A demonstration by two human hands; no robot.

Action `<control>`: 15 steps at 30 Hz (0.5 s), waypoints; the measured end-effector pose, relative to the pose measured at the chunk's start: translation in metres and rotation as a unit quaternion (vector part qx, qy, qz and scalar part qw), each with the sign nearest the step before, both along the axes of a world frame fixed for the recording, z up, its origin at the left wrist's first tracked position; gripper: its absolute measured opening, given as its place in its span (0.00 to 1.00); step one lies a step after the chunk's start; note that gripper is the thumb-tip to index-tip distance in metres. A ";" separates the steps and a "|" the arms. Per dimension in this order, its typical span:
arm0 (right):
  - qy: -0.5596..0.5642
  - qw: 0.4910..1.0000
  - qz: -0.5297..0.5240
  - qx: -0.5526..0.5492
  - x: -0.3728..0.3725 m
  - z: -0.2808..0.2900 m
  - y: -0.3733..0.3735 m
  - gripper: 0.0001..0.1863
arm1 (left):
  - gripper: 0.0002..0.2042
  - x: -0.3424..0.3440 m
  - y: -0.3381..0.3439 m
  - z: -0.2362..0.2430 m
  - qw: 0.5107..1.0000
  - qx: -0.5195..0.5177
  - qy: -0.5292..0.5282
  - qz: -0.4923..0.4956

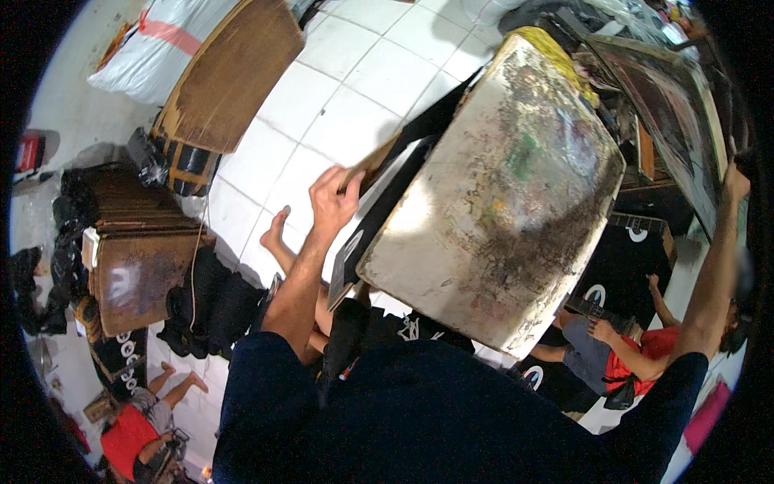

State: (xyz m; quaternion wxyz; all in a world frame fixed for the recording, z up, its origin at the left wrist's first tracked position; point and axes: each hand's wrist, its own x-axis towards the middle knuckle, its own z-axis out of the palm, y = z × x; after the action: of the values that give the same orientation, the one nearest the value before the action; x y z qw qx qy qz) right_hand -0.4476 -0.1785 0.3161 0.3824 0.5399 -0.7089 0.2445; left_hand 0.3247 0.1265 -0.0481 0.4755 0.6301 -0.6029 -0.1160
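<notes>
At the left edge of the stained white board (pixel 500 185), which tilts across the middle of the view, the left hand (pixel 333 198) closes its grip on the end of a thin brown wooden strip (pixel 372 164). The strip lies over a black sheet (pixel 379 214) that pokes out from under the board. Far to the right, the right hand (pixel 735 181) reaches up to a dark framed screen (pixel 673 105) and touches its edge; whether that grip is clenched or slack I cannot tell. Below the board, a seated person in a red shirt (pixel 645 355) works on black cloth. On the white tiled floor (pixel 363 81) to the left stand stacks of brown boards (pixel 141 242) and a white sack (pixel 161 44).
</notes>
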 end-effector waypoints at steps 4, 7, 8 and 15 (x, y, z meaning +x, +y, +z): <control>-0.026 0.998 -0.059 -0.009 -0.015 -0.004 -0.009 0.40 | 0.04 -0.032 -0.046 0.078 0.998 -0.057 0.012 -0.001; -0.094 0.995 -0.026 0.036 0.012 0.006 -0.004 0.41 | 0.01 -0.041 -0.031 0.142 0.998 -0.057 0.013 0.013; -0.087 0.995 -0.018 0.049 0.025 0.009 -0.003 0.40 | 0.02 -0.044 -0.019 0.161 0.998 -0.064 -0.004 0.014; -0.147 0.987 0.004 0.063 0.087 0.015 0.008 0.36 | 0.19 -0.128 0.057 0.242 0.943 -0.231 -0.190 -0.147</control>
State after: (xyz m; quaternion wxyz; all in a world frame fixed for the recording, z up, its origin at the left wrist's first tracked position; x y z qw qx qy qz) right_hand -0.3604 -0.1701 0.3316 0.2384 0.5245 -0.7688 0.2775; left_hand 0.1970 0.1840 0.1938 0.4623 0.4177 -0.7782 0.0793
